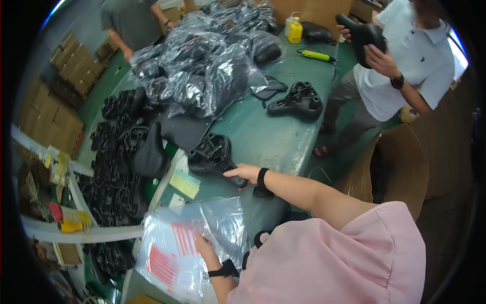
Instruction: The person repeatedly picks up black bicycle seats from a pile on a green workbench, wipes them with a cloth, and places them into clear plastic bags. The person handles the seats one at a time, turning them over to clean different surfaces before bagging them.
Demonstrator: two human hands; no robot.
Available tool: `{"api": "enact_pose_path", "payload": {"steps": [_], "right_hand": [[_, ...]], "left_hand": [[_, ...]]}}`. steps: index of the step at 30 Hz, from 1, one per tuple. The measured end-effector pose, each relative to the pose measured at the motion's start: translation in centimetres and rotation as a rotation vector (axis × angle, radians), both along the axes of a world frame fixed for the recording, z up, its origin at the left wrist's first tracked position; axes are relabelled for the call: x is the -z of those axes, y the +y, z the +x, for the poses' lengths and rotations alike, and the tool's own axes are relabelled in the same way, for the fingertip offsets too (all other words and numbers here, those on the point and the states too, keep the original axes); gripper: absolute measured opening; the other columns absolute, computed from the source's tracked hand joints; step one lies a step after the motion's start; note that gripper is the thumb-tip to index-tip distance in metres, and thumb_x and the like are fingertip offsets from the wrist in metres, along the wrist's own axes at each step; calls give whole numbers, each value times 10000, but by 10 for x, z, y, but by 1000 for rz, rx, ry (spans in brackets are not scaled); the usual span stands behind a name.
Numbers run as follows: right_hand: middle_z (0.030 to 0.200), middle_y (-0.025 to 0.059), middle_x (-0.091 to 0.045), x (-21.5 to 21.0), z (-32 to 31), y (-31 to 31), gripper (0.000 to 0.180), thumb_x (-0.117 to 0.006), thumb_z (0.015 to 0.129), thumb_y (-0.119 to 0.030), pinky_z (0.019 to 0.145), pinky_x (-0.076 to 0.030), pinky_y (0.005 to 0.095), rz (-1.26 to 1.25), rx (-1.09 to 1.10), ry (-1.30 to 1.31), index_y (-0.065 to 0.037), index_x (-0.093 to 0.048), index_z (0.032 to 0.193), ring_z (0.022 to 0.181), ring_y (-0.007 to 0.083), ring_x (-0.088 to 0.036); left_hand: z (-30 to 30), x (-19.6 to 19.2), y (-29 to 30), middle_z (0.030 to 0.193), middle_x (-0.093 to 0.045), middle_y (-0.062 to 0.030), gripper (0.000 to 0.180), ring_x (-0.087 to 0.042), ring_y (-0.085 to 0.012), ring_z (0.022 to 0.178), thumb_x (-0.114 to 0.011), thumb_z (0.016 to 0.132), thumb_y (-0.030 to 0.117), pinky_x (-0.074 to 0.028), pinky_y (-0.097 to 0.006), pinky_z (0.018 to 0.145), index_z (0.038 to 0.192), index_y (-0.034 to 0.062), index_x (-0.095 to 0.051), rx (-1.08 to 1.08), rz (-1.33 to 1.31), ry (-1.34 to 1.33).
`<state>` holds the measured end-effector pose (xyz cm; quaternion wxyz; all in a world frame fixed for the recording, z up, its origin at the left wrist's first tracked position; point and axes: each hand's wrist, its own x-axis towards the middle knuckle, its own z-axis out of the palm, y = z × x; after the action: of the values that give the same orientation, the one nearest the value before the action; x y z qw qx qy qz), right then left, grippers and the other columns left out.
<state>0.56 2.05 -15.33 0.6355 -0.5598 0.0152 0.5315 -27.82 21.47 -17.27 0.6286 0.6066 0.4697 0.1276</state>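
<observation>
My right hand (pixel 245 174) is closed round the narrow nose of a black bicycle saddle (pixel 211 154), which lies with its underside up on the green table. Below it, my left hand (pixel 205 249) rests on a stack of clear plastic bags (pixel 172 253) with red print, its fingers stretched over the film. Another black saddle (pixel 151 154) stands just left of the held one, by rows of dark saddles (pixel 114 167). Farther along the table sits one more upturned saddle (pixel 298 101).
A large heap of bagged saddles (pixel 202 61) covers the far table (pixel 283 137). Yellow-green paper slips (pixel 185 183) lie near the bags. A yellow bottle (pixel 294 30) and a green tool (pixel 316 54) are at the back. One person (pixel 405 61) holds a saddle; another (pixel 131 25) stands behind the heap. A carton (pixel 405 167) is at right.
</observation>
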Motion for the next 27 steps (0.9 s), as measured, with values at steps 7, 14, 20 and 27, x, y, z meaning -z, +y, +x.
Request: {"api": "enact_pose_path", "payload": {"steps": [7,14,20,27], "right_hand": [[1200,52,-563,-64,-80,-17,680,-776,722,-125,968,-405,304,527,-139,-149,-21,-438,1303,1095,138,-502],[1223,72,-551,-51,-131,28,770,-752,703,-16,979,-411,307,510,-249,97,-35,-370,1371,1109,151,-528],[1245,120,-543,-35,-120,40,812,-778,657,-88,959,-416,322,219,-255,-304,9,-379,1358,1094,189,-522],[1171,192,-578,-29,-93,29,814,-843,608,-122,939,-442,347,75,-199,-840,13,-416,1287,1090,287,-570]], "left_hand": [[-10,-51,-19,794,-530,5,41,-466,-64,637,-534,882,61,-391,-231,533,866,36,-562,95,-267,-245],[30,-37,-37,776,-614,-43,98,-520,-107,635,-594,839,55,-407,-244,564,890,-27,-605,116,96,-327],[-22,-53,-1,638,-452,16,177,-420,-73,572,-522,902,104,-346,-228,520,729,68,-514,44,78,-227],[-31,-60,28,621,-307,70,157,-305,-47,535,-548,958,215,-263,-189,462,960,59,-543,-273,-602,-645]]}}
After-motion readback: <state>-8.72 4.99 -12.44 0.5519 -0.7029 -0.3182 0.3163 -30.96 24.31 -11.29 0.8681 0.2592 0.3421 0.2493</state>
